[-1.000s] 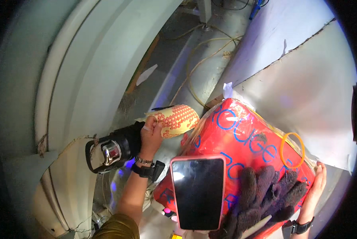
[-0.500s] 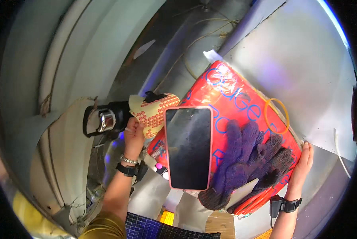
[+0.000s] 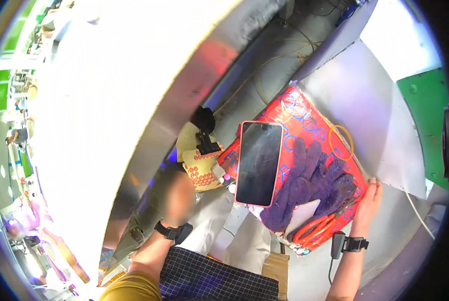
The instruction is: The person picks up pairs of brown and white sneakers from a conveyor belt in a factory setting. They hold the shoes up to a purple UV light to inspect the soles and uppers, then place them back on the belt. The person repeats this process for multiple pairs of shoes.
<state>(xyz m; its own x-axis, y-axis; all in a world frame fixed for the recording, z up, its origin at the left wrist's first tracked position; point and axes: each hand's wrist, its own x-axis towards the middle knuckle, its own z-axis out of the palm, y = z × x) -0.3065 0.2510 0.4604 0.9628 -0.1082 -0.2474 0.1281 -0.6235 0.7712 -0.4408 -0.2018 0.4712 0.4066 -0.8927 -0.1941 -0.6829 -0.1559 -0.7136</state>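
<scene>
Head view: a pink-cased smartphone, dark knitted gloves and orange-handled scissors cover much of a red-wrapped package. The right hand touches its right corner; the blurred left hand is near red-dotted sheets on its left; I cannot tell either's grip.

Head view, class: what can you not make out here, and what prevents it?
In the head view:
Left hand: blurred, so its grip cannot be told.
Red package: partly hidden by the phone and dark gloves.
Distant people: too small for detail.
Green panel: cut off by the dark rim.
</scene>
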